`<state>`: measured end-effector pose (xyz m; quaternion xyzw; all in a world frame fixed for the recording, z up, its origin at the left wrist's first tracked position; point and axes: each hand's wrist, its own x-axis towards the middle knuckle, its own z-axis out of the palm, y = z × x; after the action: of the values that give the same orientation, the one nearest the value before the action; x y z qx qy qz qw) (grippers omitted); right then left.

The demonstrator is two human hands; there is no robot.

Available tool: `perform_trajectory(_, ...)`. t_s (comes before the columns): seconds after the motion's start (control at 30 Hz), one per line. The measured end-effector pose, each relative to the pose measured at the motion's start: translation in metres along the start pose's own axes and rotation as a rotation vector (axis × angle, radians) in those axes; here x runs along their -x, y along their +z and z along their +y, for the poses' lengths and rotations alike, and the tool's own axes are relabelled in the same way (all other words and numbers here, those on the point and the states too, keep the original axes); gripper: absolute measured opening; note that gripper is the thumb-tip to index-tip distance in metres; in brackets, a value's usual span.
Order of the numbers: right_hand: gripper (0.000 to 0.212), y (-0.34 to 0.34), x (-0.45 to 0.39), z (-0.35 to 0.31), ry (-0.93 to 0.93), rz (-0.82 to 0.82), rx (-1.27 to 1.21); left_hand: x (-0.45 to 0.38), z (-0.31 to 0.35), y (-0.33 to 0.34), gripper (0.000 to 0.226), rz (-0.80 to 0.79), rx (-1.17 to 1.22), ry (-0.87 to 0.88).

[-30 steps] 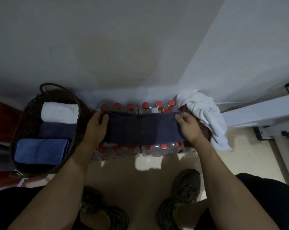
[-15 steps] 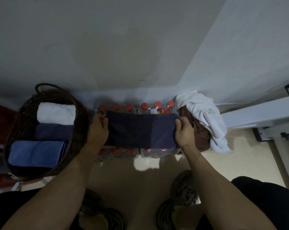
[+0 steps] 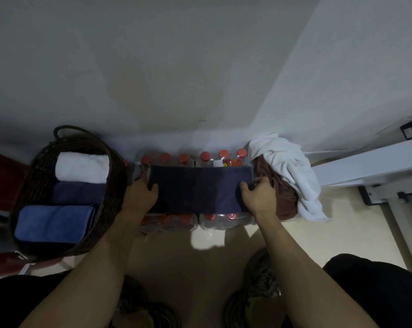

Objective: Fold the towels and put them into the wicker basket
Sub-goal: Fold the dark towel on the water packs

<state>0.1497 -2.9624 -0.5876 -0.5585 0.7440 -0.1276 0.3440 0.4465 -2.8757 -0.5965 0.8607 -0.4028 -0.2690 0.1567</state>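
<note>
A dark navy towel, folded into a long strip, lies across the tops of packed water bottles. My left hand grips its left end and my right hand grips its right end, thumbs on top. The dark wicker basket stands at the left and holds a white rolled towel, a dark blue towel and a lighter blue folded towel. To the right lie a crumpled white towel and a brown towel under it.
The wall rises right behind the red-capped bottles. A white metal frame runs along the right. My shoes stand on the beige floor below. A red object sits left of the basket.
Both hands have slid toward me along the towel's ends, from its far edge to its middle. The towel stays on the bottles and looks flatter.
</note>
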Motion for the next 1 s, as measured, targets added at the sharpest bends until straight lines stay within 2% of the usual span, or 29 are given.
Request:
perform_trajectory(0.13,0.049,0.01,0.021,0.006,0.039,-0.061,0.128,0.027,0.003,0.012,0.04,0.18,-0.105,-0.029)
perform_trajectory(0.27,0.024,0.009,0.029,0.018,-0.024,-0.038,0.079,0.046,-0.024,0.018,0.04,0.146,-0.066,-0.159)
perform_trajectory(0.37,0.02,0.01,0.037,0.025,-0.073,-0.045,0.06,0.053,-0.037,0.016,0.036,0.169,0.021,-0.188)
perform_trajectory(0.43,0.028,0.011,0.041,0.025,-0.074,-0.033,0.087,0.056,-0.036,0.017,0.034,0.254,0.024,-0.132)
perform_trajectory(0.53,0.042,0.01,0.041,0.022,-0.059,-0.046,0.185,0.059,-0.027,0.027,0.033,0.321,-0.11,0.086)
perform_trajectory(0.63,0.047,0.008,0.038,0.02,-0.049,-0.066,0.23,0.063,-0.021,0.044,0.046,0.178,-0.177,0.291)
perform_trajectory(0.73,0.046,0.008,0.036,0.019,-0.059,-0.069,0.298,0.068,-0.027,0.054,0.057,0.094,-0.374,0.303)
perform_trajectory(0.8,0.045,0.009,0.033,0.016,-0.056,-0.065,0.328,0.07,-0.023,0.054,0.061,0.135,-0.445,0.239)
perform_trajectory(0.87,0.04,0.009,0.028,0.012,-0.068,-0.092,0.327,0.069,-0.012,0.054,0.063,0.186,-0.438,0.225)
perform_trajectory(0.9,0.033,0.009,0.024,0.01,-0.094,-0.112,0.313,0.068,-0.009,0.056,0.063,0.175,-0.43,0.278)
perform_trajectory(1.0,0.019,0.008,0.014,0.003,-0.113,-0.135,0.121,0.066,-0.015,0.061,0.057,0.044,-0.367,0.376)
